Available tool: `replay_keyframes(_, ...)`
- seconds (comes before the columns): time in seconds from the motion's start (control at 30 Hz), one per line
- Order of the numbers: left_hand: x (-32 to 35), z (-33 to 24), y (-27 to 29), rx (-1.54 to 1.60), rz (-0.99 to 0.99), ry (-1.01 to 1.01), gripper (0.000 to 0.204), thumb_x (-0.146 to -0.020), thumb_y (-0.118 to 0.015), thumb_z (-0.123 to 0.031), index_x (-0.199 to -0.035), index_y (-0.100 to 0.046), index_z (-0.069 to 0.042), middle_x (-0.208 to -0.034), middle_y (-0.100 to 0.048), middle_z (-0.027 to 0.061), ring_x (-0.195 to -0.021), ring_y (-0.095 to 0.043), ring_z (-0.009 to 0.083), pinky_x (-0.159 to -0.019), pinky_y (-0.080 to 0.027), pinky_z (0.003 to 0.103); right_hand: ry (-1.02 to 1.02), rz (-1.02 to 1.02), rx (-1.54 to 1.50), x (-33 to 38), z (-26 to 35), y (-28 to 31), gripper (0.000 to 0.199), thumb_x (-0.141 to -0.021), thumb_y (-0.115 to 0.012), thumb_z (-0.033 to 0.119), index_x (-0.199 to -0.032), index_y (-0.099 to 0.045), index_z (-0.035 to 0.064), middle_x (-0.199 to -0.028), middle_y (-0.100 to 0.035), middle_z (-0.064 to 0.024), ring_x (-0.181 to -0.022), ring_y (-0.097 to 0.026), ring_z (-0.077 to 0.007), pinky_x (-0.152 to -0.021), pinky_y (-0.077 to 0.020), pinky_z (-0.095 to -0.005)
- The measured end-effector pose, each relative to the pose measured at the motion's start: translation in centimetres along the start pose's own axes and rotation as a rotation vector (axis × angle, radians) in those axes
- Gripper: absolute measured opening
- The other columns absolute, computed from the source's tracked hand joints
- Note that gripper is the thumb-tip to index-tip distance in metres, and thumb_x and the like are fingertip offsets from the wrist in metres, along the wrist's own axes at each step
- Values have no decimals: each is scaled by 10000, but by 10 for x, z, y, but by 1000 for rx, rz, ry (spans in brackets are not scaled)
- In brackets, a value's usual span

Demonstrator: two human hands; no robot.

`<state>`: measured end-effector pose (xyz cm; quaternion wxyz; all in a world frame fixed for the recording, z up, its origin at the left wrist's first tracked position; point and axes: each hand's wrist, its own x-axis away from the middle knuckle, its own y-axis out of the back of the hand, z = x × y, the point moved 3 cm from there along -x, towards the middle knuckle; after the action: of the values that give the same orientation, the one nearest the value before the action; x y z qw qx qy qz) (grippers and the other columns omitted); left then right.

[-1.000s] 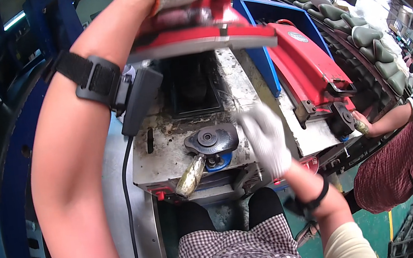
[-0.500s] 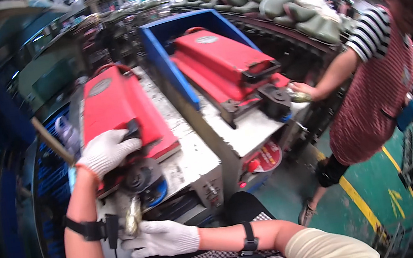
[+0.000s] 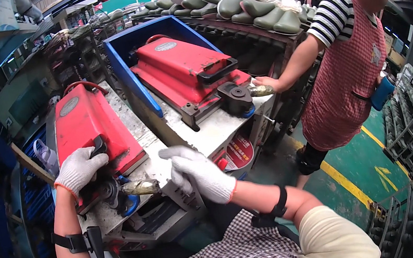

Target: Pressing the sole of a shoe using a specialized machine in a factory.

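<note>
My left hand (image 3: pixel 78 171), in a white knit glove, is closed round the black handle (image 3: pixel 98 145) at the near end of a long red machine cover (image 3: pixel 81 120). Just below that hand sits a dark round hub (image 3: pixel 114 194) with a blue lower edge. A lever grip (image 3: pixel 142 187) wrapped in shiny, worn film sticks out from the hub to the right. My right hand (image 3: pixel 200 175), gloved alike, is raised to the right of this grip and apart from it. Its fingers are partly spread and slightly blurred, with nothing seen in them.
A second red machine (image 3: pixel 181 64) stands to the right inside a blue surround (image 3: pixel 130 76). A co-worker (image 3: pixel 338 73) in a striped apron holds its similar lever grip (image 3: pixel 263 90). Green boots (image 3: pixel 236 4) lie piled on a rack behind. Metal racks (image 3: pixel 409 121) stand at the far right.
The wrapped lever grip has swung from pointing toward me to pointing right. My right hand has left its side and moved up and right. My left hand stays on the handle; the view has shifted.
</note>
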<state>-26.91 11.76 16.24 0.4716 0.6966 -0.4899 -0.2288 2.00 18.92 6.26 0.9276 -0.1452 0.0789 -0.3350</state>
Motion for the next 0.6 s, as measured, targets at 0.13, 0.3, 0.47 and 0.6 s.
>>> replay_keyframes(0.13,0,2,2,5,-34,-17,380,-899,-706,-424,-890,-722,-44,-622,-637,46,-574,-622,157,-606,-469,347,744,322,773,26,118,-69,219,-1013,-621,223,-1117,-682,41,-804,-666,-110,-781,-720,-325,-706,-572,-408)
replay_keyframes(0.3,2,15,-3,52,-89,95,315,-916,-713,-358,-925,-746,-45,-694,-679,39,-598,-632,141,-596,-477,336,985,557,1473,42,160,-124,299,-852,-718,218,-1049,-763,-2,-891,-752,-150,-826,-757,-336,-642,-571,-501)
replay_keyframes(0.47,-7,-1,-5,136,36,-48,262,-930,-700,-290,-877,-718,-34,-700,-633,-11,-573,-576,106,-561,-437,299,1080,466,1548,53,165,-129,263,-841,-726,226,-1007,-772,27,-868,-749,-122,-806,-748,-308,-629,-553,-486)
replay_keyframes(0.6,1,-3,-5,150,13,11,282,-934,-698,-316,-902,-727,-38,-670,-623,2,-572,-582,101,-560,-440,297,1131,474,1563,54,152,-139,236,-833,-732,233,-973,-779,50,-850,-748,-101,-791,-741,-285,-618,-539,-475)
